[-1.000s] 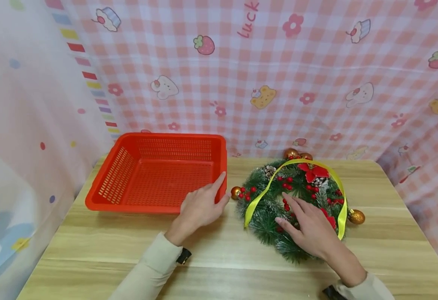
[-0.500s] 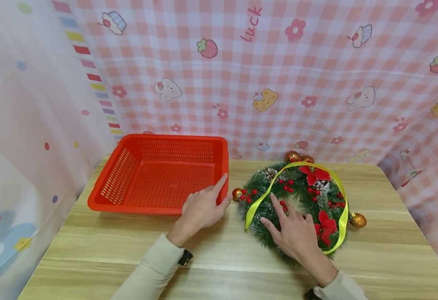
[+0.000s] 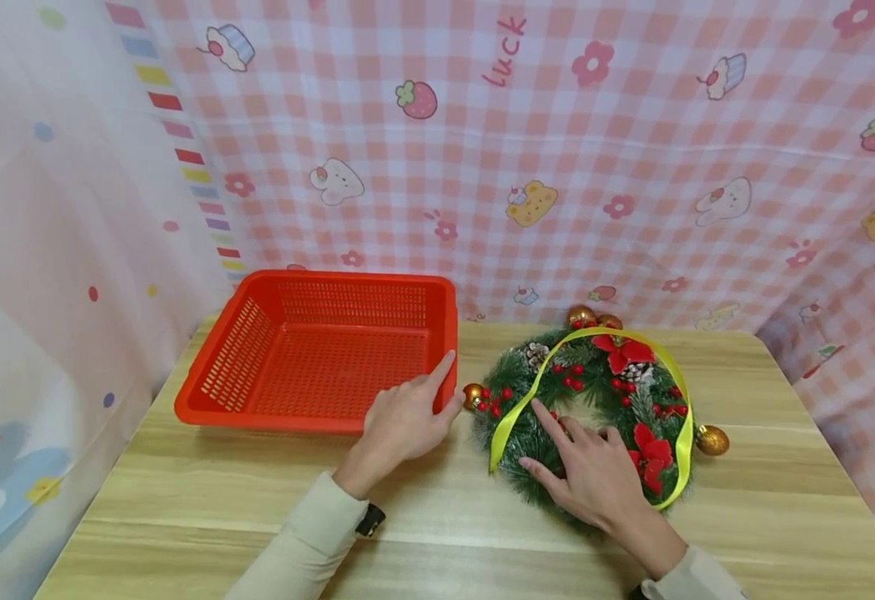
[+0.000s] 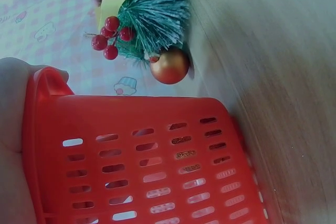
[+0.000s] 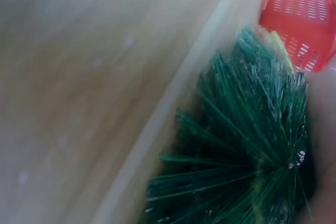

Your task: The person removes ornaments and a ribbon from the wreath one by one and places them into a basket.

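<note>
Head view: the left hand point(image 3: 405, 417) is placed at the front right corner of the red basket point(image 3: 272, 419), whose rim appears to be held between thumb and index finger. The right hand point(image 3: 598, 479) is laid over the front left part of the wreath point(image 3: 597, 383), with thumb and index finger spread wide; whether any greenery is gripped under the bent fingers cannot be told. The wreath is found right of centre in the frame, lying flat, directly to the right of the basket, and is judged best served by the right hand, the nearer one. No long axis is given by its round shape, while the basket's runs left to right. Between the two, the gap is narrowed by a golden ball point(image 3: 472, 396) at the wreath's left edge, just beside the basket's right wall. Over the wreath a yellow ribbon point(image 3: 507, 427) is looped. Both things are carried by the wood-grained desk point(image 3: 482, 554). Across the top of the frame, the desk is backed by a pink checked cloth point(image 3: 467, 150); at the left, a pale printed cloth point(image 3: 70, 217) is hung.
</note>
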`<state>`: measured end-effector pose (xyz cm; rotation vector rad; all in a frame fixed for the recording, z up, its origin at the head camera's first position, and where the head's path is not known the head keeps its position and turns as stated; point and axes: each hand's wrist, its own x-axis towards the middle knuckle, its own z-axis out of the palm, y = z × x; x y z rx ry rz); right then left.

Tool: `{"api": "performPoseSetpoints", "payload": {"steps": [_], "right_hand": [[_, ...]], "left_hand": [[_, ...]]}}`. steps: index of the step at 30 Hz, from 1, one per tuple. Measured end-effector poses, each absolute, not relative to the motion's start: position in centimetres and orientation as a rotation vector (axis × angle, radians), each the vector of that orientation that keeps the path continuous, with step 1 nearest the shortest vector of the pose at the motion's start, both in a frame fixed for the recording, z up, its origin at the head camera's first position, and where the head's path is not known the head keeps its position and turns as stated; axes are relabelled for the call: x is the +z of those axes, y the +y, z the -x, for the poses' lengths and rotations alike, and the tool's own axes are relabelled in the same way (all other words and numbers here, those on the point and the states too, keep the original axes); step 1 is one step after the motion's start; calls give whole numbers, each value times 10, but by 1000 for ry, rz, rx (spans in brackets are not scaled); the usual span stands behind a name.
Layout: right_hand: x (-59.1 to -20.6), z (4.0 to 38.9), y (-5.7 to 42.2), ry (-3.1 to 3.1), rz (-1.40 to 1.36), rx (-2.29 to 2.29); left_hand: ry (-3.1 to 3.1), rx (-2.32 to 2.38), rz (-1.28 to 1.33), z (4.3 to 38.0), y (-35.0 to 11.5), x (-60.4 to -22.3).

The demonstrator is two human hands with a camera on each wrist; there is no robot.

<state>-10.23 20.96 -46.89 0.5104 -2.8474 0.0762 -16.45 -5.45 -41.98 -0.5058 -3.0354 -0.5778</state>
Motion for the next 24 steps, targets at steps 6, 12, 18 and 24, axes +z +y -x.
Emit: {"api": "performPoseSetpoints", "payload": {"steps": [6, 12, 18, 24], "right_hand": [[-470, 101, 219, -2769, -653, 69], [-472, 102, 231, -2728, -763, 84], [-472, 104, 243, -2705, -837, 71], [-470, 105, 256, -2708, -901, 61]], "left_hand": [[-3032, -583, 503, 164, -54, -419], [-3033, -597, 513, 163, -54, -419], [-3033, -579, 511, 163, -54, -419], [-3018, -602, 502, 163, -54, -420]]}}
